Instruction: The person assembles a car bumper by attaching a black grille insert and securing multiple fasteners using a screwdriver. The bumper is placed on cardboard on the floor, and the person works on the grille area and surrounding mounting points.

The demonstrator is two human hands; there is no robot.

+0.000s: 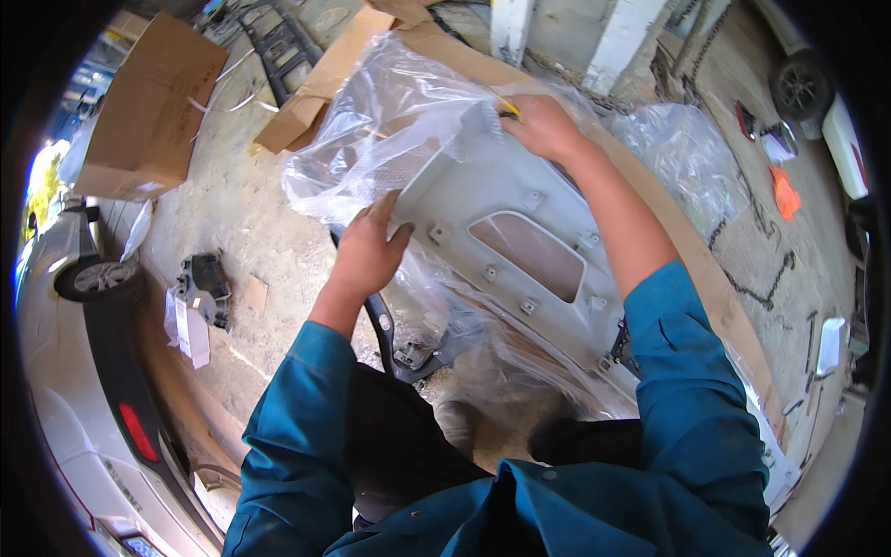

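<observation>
A large grey plastic car trim panel [445, 200] lies tilted in front of me, its clip side up and a rounded opening in its middle. Clear plastic wrap [371, 111] is bunched over its far left end and spreads beneath it. At the panel's left edge, my left hand [371, 252] grips the rim, thumb apart from the fingers. My right hand [546, 128] is closed at the far end, against the wrap and the panel's corner. A narrow yellow object [510, 108] shows at its fingers; its kind is unclear.
Flattened cardboard [687, 237] lies under the panel. A cardboard box [153, 107] stands far left, near a black frame part [278, 46]. A silver car [93, 371] borders the left. More clear plastic [682, 158], a chain [770, 288] and an orange cloth [784, 192] lie to the right.
</observation>
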